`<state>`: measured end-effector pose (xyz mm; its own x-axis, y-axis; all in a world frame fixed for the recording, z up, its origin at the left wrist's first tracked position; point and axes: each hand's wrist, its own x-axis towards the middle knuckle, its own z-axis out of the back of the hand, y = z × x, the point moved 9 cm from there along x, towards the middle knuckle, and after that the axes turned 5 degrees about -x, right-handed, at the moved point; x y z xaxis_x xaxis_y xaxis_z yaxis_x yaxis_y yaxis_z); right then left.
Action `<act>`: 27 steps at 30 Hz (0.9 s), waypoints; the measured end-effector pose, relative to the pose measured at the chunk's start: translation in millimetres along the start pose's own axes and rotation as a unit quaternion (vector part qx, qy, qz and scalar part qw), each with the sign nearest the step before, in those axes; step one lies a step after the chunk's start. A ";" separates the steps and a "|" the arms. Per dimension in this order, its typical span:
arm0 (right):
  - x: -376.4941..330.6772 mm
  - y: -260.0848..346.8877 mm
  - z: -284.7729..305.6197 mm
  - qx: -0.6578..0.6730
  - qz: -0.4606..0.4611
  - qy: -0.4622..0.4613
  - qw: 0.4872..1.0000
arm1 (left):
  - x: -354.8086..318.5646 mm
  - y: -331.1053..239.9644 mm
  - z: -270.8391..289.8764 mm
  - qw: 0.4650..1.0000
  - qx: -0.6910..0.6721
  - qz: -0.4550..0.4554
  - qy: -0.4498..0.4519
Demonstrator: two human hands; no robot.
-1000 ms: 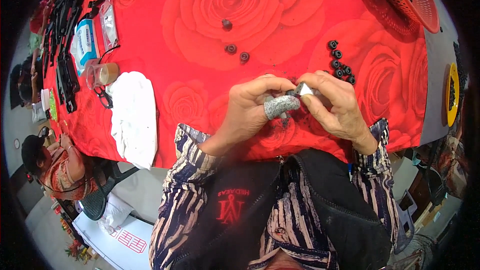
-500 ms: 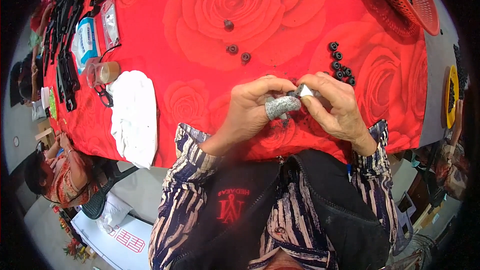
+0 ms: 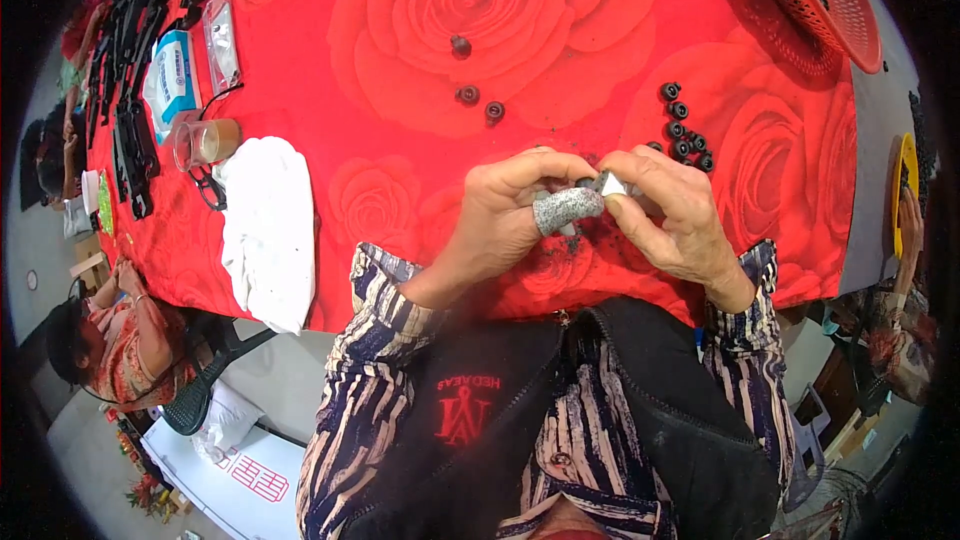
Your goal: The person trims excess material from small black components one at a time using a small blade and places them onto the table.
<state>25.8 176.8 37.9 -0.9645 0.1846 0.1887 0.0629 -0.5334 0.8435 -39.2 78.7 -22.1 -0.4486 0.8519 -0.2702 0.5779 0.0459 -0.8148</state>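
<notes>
Both hands meet just above the near edge of the bench (image 3: 600, 0), which is covered by a red cloth printed with large roses. The left hand (image 3: 505, 210) is curled, its fingers bent in, and its thumb wears a grey knitted finger cot (image 3: 567, 207) that points toward the other hand. The right hand (image 3: 675, 215) is also closed up, pinching a small whitish piece (image 3: 612, 183) between thumb and forefinger, right against the tip of the grey cot; what the piece is cannot be told, since it is mostly hidden by the fingers. Just beyond the right hand lies a cluster of small black ring-shaped parts (image 3: 683, 132), and three more black parts (image 3: 470, 80) lie apart from one another nearer the middle of the cloth. To the left, a white cloth (image 3: 268, 230) hangs over the near edge, with black-handled scissors (image 3: 207, 185) and a clear cup (image 3: 203, 141) just beside it. A row of long black pieces (image 3: 130, 120) runs along the far left edge. A red mesh basket (image 3: 810, 0) sits at the far right corner. Another person (image 3: 110, 340) sits at the lower left.
</notes>
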 end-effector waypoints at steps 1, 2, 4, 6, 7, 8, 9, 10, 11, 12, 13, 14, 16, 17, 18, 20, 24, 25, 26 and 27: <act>-0.4 0.4 0.6 -0.007 0.003 -0.005 1.000 | 0.7 0.3 -0.4 1.000 0.001 0.003 -0.001; -0.6 1.0 1.9 -0.014 0.006 -0.010 1.000 | 1.5 0.6 -0.8 1.000 0.002 0.006 -0.002; -0.6 -0.1 1.1 -0.009 -0.009 0.017 1.000 | 1.2 -0.4 -0.7 1.000 0.013 -0.007 -0.002; -1.6 -3.7 0.1 -0.004 -0.022 0.042 0.999 | 0.3 -1.0 1.2 0.999 0.026 -0.021 -0.001; -1.5 -6.4 1.0 0.048 -0.029 0.045 0.997 | -1.0 -3.2 1.0 0.999 0.027 -0.039 0.015; -1.2 -8.0 1.1 0.100 -0.035 0.047 0.993 | -2.2 -6.4 -0.3 0.997 0.028 -0.057 0.030; -2.9 -6.8 1.6 0.098 -0.035 0.047 0.993 | -2.0 -6.5 -0.6 0.997 0.027 -0.058 0.032; -5.9 -12.9 6.2 0.168 -0.081 0.012 0.982 | -1.8 -6.3 -1.4 0.998 0.015 -0.057 0.037; -8.9 -20.4 9.7 0.236 -0.126 -0.023 0.963 | -1.5 -6.0 -2.1 0.998 0.003 -0.056 0.042; -8.4 -20.4 9.6 0.237 -0.125 -0.022 0.963 | -1.9 -7.0 -2.5 0.998 0.004 -0.057 0.041; -5.2 -8.0 11.6 0.181 -0.049 -0.015 0.982 | -2.3 -7.7 -3.2 0.997 -0.009 -0.057 0.043; -3.7 5.3 12.5 0.123 0.027 -0.009 0.992 | -2.8 -8.6 -3.7 0.997 -0.023 -0.058 0.045; -1.6 20.8 10.6 0.061 0.100 -0.019 0.993 | -1.6 -3.2 -3.8 0.998 -0.052 -0.026 0.040; -3.7 22.1 7.2 0.028 0.116 -0.017 0.993 | -1.1 2.5 -3.3 0.996 -0.080 0.006 0.035; -3.3 22.0 5.5 0.027 0.116 -0.017 0.993 | -1.1 1.3 -3.0 0.996 -0.080 0.006 0.036; -3.7 29.7 2.4 -0.033 0.154 -0.021 0.987 | -1.7 12.0 -3.6 0.991 -0.103 0.070 0.042; -4.7 37.6 1.9 -0.087 0.193 -0.080 0.974 | -0.9 21.8 -3.2 0.976 -0.204 0.065 0.033; -6.4 39.1 2.2 -0.097 0.203 -0.085 0.971 | -0.5 22.0 -4.2 0.975 -0.212 0.064 0.033; -7.9 40.4 2.5 -0.107 0.212 -0.090 0.967 | 0.0 22.1 -4.7 0.973 -0.220 0.062 0.033; -8.1 40.4 2.8 -0.107 0.213 -0.090 0.967 | 0.1 22.5 -4.5 0.973 -0.220 0.062 0.033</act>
<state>36.9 156.1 71.9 -0.8014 0.0414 0.5967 0.3709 -0.7482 0.5501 -23.1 82.3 -38.1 -0.3205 0.8961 -0.3069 0.8672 0.1472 -0.4758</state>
